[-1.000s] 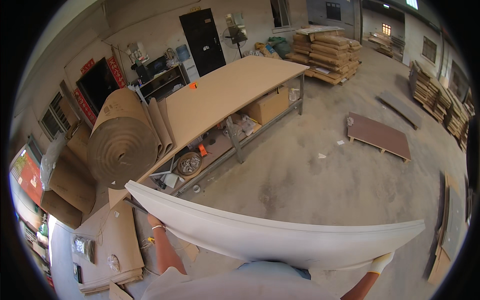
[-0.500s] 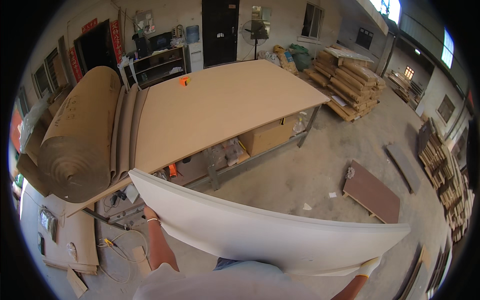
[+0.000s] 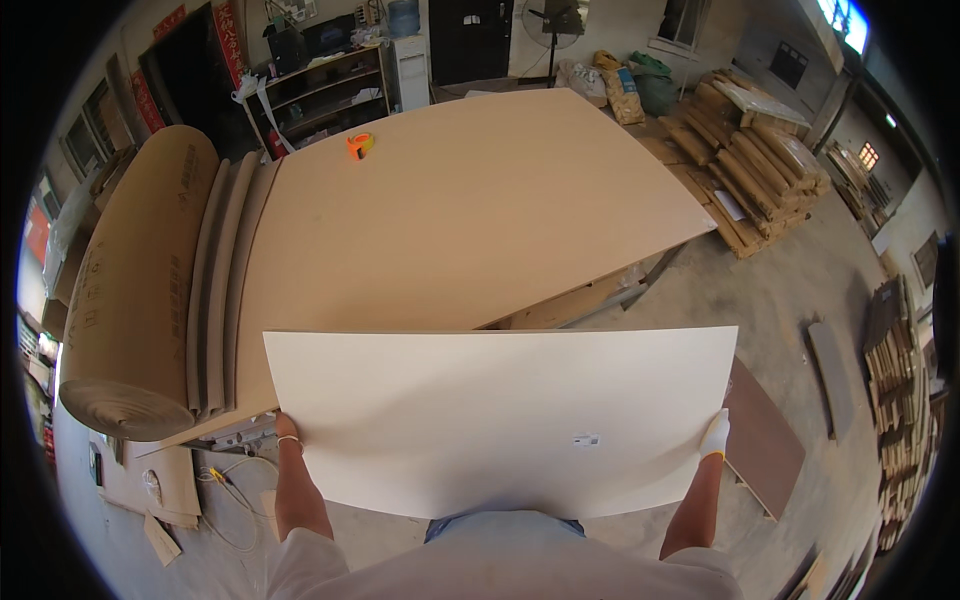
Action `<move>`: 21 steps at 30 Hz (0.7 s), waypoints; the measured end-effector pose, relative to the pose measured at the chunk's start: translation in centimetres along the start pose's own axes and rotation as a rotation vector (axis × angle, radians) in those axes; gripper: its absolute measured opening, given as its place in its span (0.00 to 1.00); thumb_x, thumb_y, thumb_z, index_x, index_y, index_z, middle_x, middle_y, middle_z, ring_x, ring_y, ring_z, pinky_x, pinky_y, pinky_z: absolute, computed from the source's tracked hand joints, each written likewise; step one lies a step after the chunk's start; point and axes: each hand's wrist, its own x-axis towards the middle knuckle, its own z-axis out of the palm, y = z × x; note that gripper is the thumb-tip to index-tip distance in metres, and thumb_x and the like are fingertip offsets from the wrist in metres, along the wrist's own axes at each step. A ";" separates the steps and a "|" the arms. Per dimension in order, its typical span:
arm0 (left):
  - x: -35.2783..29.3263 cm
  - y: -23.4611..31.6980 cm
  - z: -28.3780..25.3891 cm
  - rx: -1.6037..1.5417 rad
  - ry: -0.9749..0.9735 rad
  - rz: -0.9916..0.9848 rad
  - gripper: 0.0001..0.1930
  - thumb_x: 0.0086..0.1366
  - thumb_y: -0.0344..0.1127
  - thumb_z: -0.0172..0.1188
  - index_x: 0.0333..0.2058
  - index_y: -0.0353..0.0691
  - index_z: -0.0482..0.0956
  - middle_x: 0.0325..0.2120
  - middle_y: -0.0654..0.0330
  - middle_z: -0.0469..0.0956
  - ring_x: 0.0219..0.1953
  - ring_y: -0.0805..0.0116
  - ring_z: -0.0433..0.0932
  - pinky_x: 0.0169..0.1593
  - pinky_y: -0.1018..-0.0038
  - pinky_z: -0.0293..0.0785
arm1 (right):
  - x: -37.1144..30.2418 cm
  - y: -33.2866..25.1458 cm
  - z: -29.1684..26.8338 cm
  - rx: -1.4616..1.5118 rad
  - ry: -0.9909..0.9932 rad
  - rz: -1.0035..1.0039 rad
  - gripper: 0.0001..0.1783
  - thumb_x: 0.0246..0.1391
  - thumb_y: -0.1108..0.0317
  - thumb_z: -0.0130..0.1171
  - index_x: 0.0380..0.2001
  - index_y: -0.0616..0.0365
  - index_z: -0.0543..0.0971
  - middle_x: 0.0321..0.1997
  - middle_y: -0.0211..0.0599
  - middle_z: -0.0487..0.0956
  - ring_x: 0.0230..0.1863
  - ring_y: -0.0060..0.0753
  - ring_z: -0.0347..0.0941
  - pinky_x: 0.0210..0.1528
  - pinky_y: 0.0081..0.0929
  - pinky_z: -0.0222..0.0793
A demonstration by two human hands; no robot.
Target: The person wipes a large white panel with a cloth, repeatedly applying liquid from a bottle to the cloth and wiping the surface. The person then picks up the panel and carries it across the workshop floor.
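A large white panel [image 3: 470, 400] lies before me, its broad face turned up toward me and a small label [image 3: 587, 440] near its lower right. My left hand [image 3: 287, 427], with a pale band at the wrist, is closed on the panel's left edge. On the opposite edge my right hand [image 3: 714, 436], in a white glove with a yellow cuff, grips it too. Fingers under the board are hidden on both sides. The panel's far edge overlaps the near side of the brown-topped table [image 3: 430, 220] in view; whether they touch I cannot tell.
An orange tape measure [image 3: 361, 146] rests on the table's far left part. A big cardboard roll [image 3: 140, 280] and folded sheets [image 3: 225, 290] occupy its left end. Wrapped packages [image 3: 755, 165] are stacked at the far right. A brown board [image 3: 765, 440] lies on the floor to the right.
The white panel has tipped from a steep slant to nearly face-up and level, its right end rising. My right hand has moved up and inward with it. The view has shifted closer to the table.
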 end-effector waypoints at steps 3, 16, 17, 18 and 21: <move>-2.2 0.4 -2.8 0.001 -0.017 -0.119 0.18 0.78 0.33 0.39 0.43 0.31 0.80 0.41 0.43 0.85 0.42 0.48 0.87 0.43 0.57 0.84 | 7.3 1.5 12.0 -0.075 -0.064 0.096 0.41 0.74 0.40 0.38 0.65 0.73 0.71 0.68 0.44 0.74 0.67 0.38 0.68 0.71 0.33 0.59; -11.9 11.3 -4.2 0.624 -0.291 -0.081 0.15 0.75 0.32 0.47 0.46 0.44 0.84 0.43 0.56 0.87 0.48 0.61 0.85 0.48 0.66 0.78 | 31.7 0.2 34.3 -0.828 -0.604 0.038 0.41 0.73 0.39 0.36 0.62 0.69 0.74 0.63 0.46 0.79 0.65 0.40 0.73 0.64 0.34 0.69; -11.9 13.0 -2.9 0.814 -0.317 0.062 0.15 0.75 0.32 0.48 0.47 0.45 0.85 0.44 0.58 0.87 0.49 0.64 0.85 0.49 0.68 0.77 | 35.2 0.1 34.3 -0.754 -0.601 0.064 0.41 0.74 0.39 0.36 0.63 0.69 0.73 0.65 0.46 0.78 0.66 0.41 0.72 0.66 0.35 0.68; -12.0 15.1 -0.9 1.080 -0.267 0.237 0.15 0.74 0.32 0.49 0.48 0.46 0.86 0.45 0.60 0.87 0.51 0.66 0.84 0.50 0.69 0.76 | 39.4 -0.7 34.0 -0.658 -0.574 0.084 0.41 0.74 0.40 0.35 0.64 0.70 0.72 0.66 0.47 0.77 0.67 0.42 0.72 0.67 0.35 0.66; -9.7 16.2 0.6 0.993 -0.274 0.145 0.14 0.75 0.33 0.49 0.47 0.44 0.85 0.44 0.60 0.87 0.50 0.65 0.85 0.49 0.69 0.78 | 44.3 -1.6 36.8 -0.576 -0.510 0.048 0.41 0.73 0.39 0.37 0.63 0.72 0.73 0.64 0.51 0.78 0.66 0.45 0.73 0.67 0.35 0.67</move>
